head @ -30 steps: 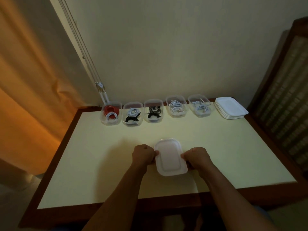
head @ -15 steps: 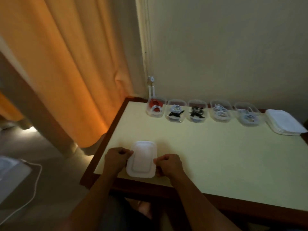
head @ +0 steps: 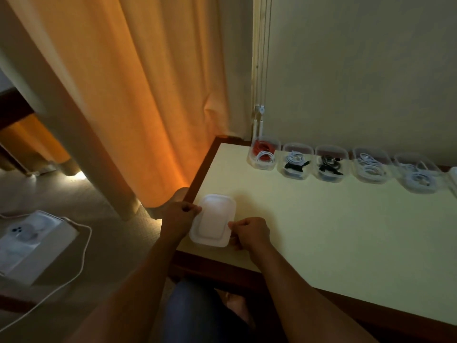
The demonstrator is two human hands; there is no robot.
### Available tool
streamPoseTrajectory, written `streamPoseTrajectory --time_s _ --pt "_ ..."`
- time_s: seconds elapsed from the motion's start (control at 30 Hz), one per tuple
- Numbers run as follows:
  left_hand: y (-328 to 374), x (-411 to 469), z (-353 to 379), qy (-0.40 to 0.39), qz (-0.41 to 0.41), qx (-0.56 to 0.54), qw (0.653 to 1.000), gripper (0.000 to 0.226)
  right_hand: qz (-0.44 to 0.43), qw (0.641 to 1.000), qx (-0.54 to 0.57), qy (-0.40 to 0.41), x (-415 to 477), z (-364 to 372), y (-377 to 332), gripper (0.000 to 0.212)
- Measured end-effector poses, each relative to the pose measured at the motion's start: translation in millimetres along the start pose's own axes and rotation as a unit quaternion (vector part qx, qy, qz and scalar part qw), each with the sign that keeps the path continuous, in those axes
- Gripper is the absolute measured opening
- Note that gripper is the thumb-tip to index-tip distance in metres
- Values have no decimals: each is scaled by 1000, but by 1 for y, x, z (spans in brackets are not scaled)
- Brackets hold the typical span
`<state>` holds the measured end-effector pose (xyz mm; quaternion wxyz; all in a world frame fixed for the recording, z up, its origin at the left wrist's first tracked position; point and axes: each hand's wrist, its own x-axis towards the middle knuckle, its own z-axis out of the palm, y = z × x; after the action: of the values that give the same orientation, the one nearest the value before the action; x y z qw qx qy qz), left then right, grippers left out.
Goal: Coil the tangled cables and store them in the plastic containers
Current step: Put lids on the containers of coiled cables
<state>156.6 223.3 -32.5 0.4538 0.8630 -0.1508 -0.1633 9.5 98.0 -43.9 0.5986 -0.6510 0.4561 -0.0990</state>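
Observation:
A white lidded plastic container [head: 213,223] sits at the near left corner of the pale yellow table [head: 333,229]. My left hand [head: 178,219] grips its left edge and my right hand [head: 251,232] grips its right edge, fingers curled. Along the far wall stands a row of several open clear containers holding coiled cables: red and white [head: 264,155], white and black [head: 295,162], black [head: 330,165], white [head: 371,167], white [head: 418,175].
An orange curtain [head: 138,95] hangs left of the table. On the floor at left lies a white box with a phone on it [head: 29,240] and a white cord [head: 81,258]. My knee shows under the table's front edge. Lid stack [head: 453,173] at right edge.
The view has swung left, and the lidded container held by both hands has moved from the table's front middle to its near left corner.

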Motion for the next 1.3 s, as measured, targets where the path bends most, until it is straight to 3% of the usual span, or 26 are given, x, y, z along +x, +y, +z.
streamPoseTrajectory --time_s 0.17,0.33,0.5,0.67,0.87,0.97,1.1,1.2,1.3 --pt "2 -8 1 36 22 22 999 17 -21 999 22 -12 -5 -17 10 17" --pt "19 -18 14 108 131 68 983 7 -103 993 -46 38 12 -63 18 19" --pt "53 -1 52 55 188 82 977 16 -186 968 -142 90 43 -111 4 33" --pt "94 55 97 -27 118 73 990 23 -203 962 -142 112 93 -134 -20 40" --pt "128 140 143 2 64 62 996 31 -163 976 -95 110 161 -123 -49 40" --pt "138 173 162 -13 58 83 995 36 -157 974 -123 112 188 -114 -62 39" --pt "141 184 174 -34 43 79 995 3 -129 971 -175 103 213 -106 -75 28" --pt "136 175 166 -39 26 92 995 22 -134 962 -206 122 217 -104 -75 18" --pt "127 152 153 -53 17 104 993 16 -165 951 -222 138 207 -101 -64 22"
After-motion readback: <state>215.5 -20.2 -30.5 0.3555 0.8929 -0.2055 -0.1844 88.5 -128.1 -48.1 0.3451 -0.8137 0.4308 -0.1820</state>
